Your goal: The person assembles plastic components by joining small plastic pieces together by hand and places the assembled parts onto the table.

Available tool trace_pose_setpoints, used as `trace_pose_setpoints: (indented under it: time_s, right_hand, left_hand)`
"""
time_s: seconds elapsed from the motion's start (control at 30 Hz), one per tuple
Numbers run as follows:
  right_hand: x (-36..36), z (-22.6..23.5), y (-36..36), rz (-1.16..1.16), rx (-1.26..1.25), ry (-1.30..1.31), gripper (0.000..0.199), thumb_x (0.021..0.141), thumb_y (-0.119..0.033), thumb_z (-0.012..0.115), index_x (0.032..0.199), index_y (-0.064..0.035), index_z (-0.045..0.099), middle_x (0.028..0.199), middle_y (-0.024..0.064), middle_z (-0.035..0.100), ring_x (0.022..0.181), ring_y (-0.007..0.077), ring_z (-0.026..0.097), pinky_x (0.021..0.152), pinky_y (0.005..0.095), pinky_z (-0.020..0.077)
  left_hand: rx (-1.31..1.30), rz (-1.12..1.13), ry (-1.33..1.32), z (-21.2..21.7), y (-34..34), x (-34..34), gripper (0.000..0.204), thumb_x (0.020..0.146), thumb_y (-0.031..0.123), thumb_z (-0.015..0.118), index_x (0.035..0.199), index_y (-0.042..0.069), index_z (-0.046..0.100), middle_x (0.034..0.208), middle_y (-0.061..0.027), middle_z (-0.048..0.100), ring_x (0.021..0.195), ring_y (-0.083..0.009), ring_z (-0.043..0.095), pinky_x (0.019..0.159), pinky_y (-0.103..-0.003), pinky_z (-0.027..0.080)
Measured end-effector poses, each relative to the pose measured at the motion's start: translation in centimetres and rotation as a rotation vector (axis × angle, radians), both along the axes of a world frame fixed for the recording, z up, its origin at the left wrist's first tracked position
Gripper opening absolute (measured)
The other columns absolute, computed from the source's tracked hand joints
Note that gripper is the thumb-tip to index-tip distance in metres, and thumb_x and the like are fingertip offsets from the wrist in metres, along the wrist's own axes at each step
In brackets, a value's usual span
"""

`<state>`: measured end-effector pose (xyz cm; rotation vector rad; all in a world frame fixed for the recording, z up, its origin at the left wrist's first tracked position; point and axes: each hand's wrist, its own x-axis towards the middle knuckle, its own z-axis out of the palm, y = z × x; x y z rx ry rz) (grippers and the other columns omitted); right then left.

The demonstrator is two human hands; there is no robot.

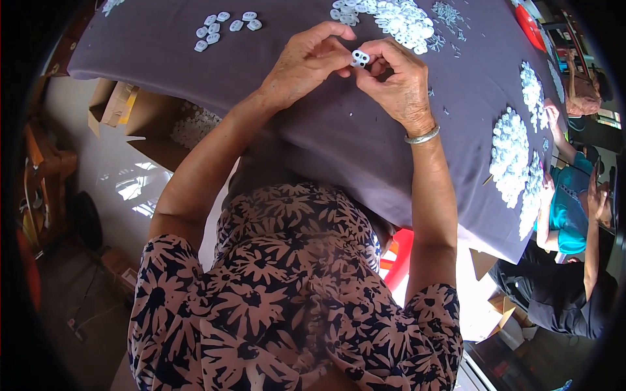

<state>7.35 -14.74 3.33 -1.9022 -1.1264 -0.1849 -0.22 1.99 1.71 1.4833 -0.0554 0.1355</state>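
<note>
Across most of my remote view spreads a table under a dark cloth (306,140), its loose parts lying in separate patches; below its left edge stands an open cardboard box (155,154), flaps spread, with many small white pieces (195,124) inside; shadow keeps me from telling how deep they lie; its low place beside the person probably saves table room while keeping it reachable; at the right, white heaps (508,153) lie close to other people's hands, seemingly so that each person has a share nearby; just beyond the person's right hand (399,81) is a loose white pile (407,27), with no tray or bowl around it that I can see; the left hand (305,64) is level with it, and both hands pinch one white piece with dark round spots (359,58) between their fingertips, above the cloth; I judge the two-sided hold steadies so small a thing; a few white ovals (212,29) sit apart at the far left, perhaps to keep them from mixing with the pile; smallest are slim grey bits (447,13), scattered beside that pile.
</note>
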Motion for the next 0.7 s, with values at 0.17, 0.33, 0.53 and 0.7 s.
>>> trace_pose_setpoints:
  time_s: [0.17, 0.33, 0.53, 0.7]
  right_hand:
    - [-0.1, 0.1, 0.1, 0.022, 0.015, -0.018, 0.028, 0.066, 0.005, 0.071, 0.091, -0.005, 0.063, 0.071, -0.0011, 0.054, 0.059, 0.0057, 0.052, 0.054, 0.02, 0.0453]
    - [-0.3, -0.2, 0.3, 0.022, -0.01, -0.033, 0.028, 0.066, 0.004, 0.071, 0.091, -0.0046, 0.063, 0.072, -0.0004, 0.054, 0.057, 0.0067, 0.052, 0.053, 0.0209, 0.0453]
    - [-0.3, -0.2, 0.2, 0.013, -0.082, -0.085, 0.033, 0.068, -0.003, 0.075, 0.098, -0.006, 0.061, 0.079, 0.0014, 0.057, 0.056, 0.0089, 0.053, 0.052, 0.0236, 0.047]
    - [-0.2, 0.1, -0.2, 0.062, -0.28, -0.31, 0.028, 0.077, -0.017, 0.073, 0.097, -0.0053, 0.057, 0.084, 0.0079, 0.057, 0.069, 0.0263, 0.06, 0.06, 0.0352, 0.051]
  left_hand:
    - [0.092, 0.067, -0.017, 0.2, 0.0, 0.2, 0.03, 0.088, 0.007, 0.062, 0.117, 0.005, 0.054, 0.088, -0.0052, 0.065, 0.079, -0.0099, 0.061, 0.069, -0.023, 0.049]
    - [0.053, 0.067, -0.01, -1.0, -0.1, 0.3, 0.032, 0.087, 0.008, 0.064, 0.117, 0.003, 0.053, 0.089, -0.0064, 0.065, 0.081, -0.0103, 0.061, 0.072, -0.024, 0.05]
    - [0.044, 0.102, -0.012, -0.9, -0.8, 0.1, 0.032, 0.087, 0.006, 0.064, 0.117, 0.002, 0.052, 0.088, -0.0072, 0.065, 0.079, -0.0097, 0.062, 0.071, -0.023, 0.05]
    - [0.031, 0.062, -0.045, -1.3, -0.5, 0.2, 0.032, 0.088, 0.006, 0.063, 0.118, 0.003, 0.052, 0.086, -0.0053, 0.064, 0.078, -0.0083, 0.06, 0.069, -0.022, 0.05]
